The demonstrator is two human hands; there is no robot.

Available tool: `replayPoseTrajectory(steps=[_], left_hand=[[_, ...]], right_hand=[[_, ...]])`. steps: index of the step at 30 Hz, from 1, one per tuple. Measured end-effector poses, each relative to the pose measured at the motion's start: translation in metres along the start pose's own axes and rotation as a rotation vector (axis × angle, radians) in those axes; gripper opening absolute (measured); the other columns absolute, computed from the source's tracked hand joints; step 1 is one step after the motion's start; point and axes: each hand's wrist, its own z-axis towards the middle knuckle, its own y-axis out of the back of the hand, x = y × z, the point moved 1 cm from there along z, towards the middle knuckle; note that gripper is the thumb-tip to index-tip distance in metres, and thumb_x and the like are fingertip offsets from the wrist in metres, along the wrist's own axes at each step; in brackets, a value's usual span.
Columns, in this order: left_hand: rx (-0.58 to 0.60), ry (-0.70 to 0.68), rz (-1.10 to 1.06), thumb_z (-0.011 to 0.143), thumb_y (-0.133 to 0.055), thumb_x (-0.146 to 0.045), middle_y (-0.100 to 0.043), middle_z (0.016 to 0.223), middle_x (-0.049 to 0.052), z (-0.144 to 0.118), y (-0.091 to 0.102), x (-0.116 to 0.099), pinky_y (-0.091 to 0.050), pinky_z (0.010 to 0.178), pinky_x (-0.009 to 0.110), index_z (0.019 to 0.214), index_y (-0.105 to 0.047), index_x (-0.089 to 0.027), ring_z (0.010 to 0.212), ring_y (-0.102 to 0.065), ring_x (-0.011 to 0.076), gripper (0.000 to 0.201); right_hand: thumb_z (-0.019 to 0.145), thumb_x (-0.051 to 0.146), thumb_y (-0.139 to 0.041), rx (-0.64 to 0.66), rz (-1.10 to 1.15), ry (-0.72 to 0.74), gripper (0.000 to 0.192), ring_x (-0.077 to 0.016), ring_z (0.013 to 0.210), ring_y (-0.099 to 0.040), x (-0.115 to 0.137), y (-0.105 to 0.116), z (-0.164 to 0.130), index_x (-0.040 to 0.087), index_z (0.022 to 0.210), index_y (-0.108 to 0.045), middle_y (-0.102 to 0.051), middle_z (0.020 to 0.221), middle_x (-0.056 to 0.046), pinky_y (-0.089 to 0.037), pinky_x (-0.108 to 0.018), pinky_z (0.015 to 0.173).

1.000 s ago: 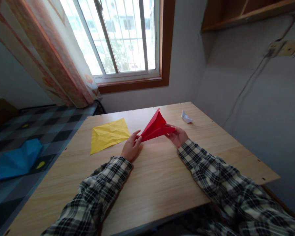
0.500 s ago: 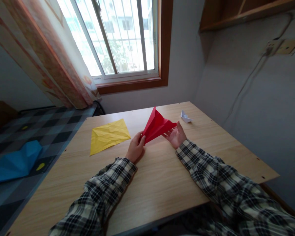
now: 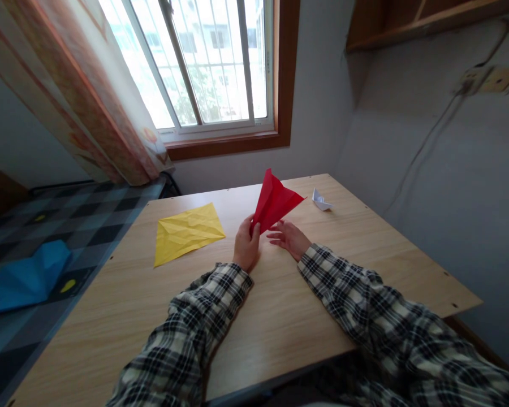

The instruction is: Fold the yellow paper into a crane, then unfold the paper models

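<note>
A folded sheet of red paper point(image 3: 275, 200) is held up over the table, its wide end fanning away from me. My left hand point(image 3: 246, 240) pinches its narrow lower end between thumb and fingers. Just below the paper's right side, my right hand point(image 3: 289, 237) has its fingers apart and holds nothing. To the left lies a creased yellow sheet of paper point(image 3: 189, 232), flat on the wooden table point(image 3: 275, 333). A small white folded paper boat point(image 3: 321, 200) sits near the back right.
On the checked cloth point(image 3: 97, 217) at the left rests a blue folded paper point(image 3: 29, 274). A curtain point(image 3: 85, 96) hangs beside the window point(image 3: 203, 68) behind the table. On the right wall, a cable runs down from a socket point(image 3: 492, 79) below a wooden shelf point(image 3: 432, 31).
My right hand has let go of the red paper's right corner and moved left and slightly down. My left hand has shifted right and up, turning the paper more upright.
</note>
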Motion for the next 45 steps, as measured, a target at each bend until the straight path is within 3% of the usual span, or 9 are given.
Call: replayPoseTrajectory(steps=[2,5,8,15,19,24,30,45], left_hand=[[0.029,-0.037,0.020,0.097,-0.046,-0.029,-0.066,0.117,0.011,-0.002,-0.006,-0.005,-0.052,0.093,0.040,0.128,-0.054,-0.017,0.104,-0.063,0.0222,0.034],[0.119,-0.136,0.074,0.097,-0.046,-0.024,-0.064,0.120,0.012,-0.006,-0.009,-0.014,-0.049,0.098,0.042,0.130,-0.053,-0.017,0.111,-0.060,0.0233,0.035],[0.177,-0.191,0.114,0.098,-0.045,-0.022,-0.063,0.120,0.012,-0.010,-0.008,-0.018,-0.049,0.099,0.041,0.134,-0.051,-0.018,0.111,-0.060,0.0230,0.037],[0.130,-0.107,0.138,0.096,-0.046,-0.026,-0.064,0.122,0.013,-0.010,-0.005,-0.011,-0.049,0.096,0.042,0.135,-0.051,-0.016,0.109,-0.061,0.0240,0.040],[0.091,-0.003,0.080,0.095,-0.048,-0.028,-0.067,0.098,0.008,-0.007,-0.005,-0.007,-0.051,0.080,0.036,0.135,-0.051,-0.015,0.086,-0.062,0.0203,0.042],[0.062,0.078,0.005,0.094,-0.049,-0.029,-0.055,0.074,-0.002,-0.004,-0.002,-0.005,-0.045,0.066,0.028,0.134,-0.052,-0.016,0.066,-0.053,0.0146,0.042],[0.040,0.137,-0.059,0.094,-0.050,-0.030,-0.054,0.073,-0.003,-0.003,-0.003,0.000,-0.046,0.067,0.027,0.134,-0.051,-0.016,0.067,-0.054,0.0142,0.042],[0.118,0.183,-0.081,0.098,-0.042,-0.035,-0.063,0.075,0.001,-0.005,-0.003,0.000,-0.046,0.064,0.028,0.138,-0.047,-0.015,0.066,-0.059,0.0163,0.045]], right_hand=[[0.069,0.045,-0.082,-0.052,-0.064,0.051,0.040,-0.0133,0.070,-0.068,-0.004,-0.005,0.001,0.022,0.094,-0.062,-0.071,0.086,-0.001,-0.054,-0.022,0.058],[0.067,0.046,-0.081,-0.151,-0.146,0.113,0.043,-0.0065,0.044,-0.049,-0.006,-0.006,0.003,0.020,0.094,-0.060,-0.061,0.062,0.006,-0.035,-0.017,0.037],[0.065,0.046,-0.081,-0.211,-0.121,0.093,0.045,-0.0048,0.037,-0.037,-0.004,-0.004,0.003,0.021,0.094,-0.058,-0.051,0.051,0.010,-0.024,-0.016,0.033],[0.059,0.040,-0.085,-0.124,0.001,0.067,0.043,-0.0058,0.044,-0.044,0.002,-0.004,-0.001,0.019,0.083,-0.057,-0.054,0.053,0.008,-0.031,-0.016,0.038],[0.057,0.034,-0.086,-0.077,0.030,0.048,0.039,-0.0059,0.048,-0.049,0.003,-0.005,-0.003,0.017,0.080,-0.060,-0.059,0.059,0.006,-0.038,-0.017,0.042],[0.056,0.023,-0.085,-0.085,0.044,0.017,0.031,-0.0084,0.053,-0.056,0.001,-0.003,-0.003,0.016,0.079,-0.065,-0.066,0.065,0.002,-0.046,-0.020,0.050],[0.056,0.014,-0.079,-0.087,0.074,0.019,0.022,-0.0140,0.062,-0.064,-0.001,-0.001,-0.002,0.015,0.076,-0.070,-0.072,0.072,-0.004,-0.054,-0.024,0.055],[0.067,0.018,-0.077,-0.125,0.081,-0.013,0.015,-0.0120,0.058,-0.062,0.000,0.000,-0.001,0.014,0.080,-0.072,-0.071,0.067,-0.005,-0.053,-0.020,0.054]])
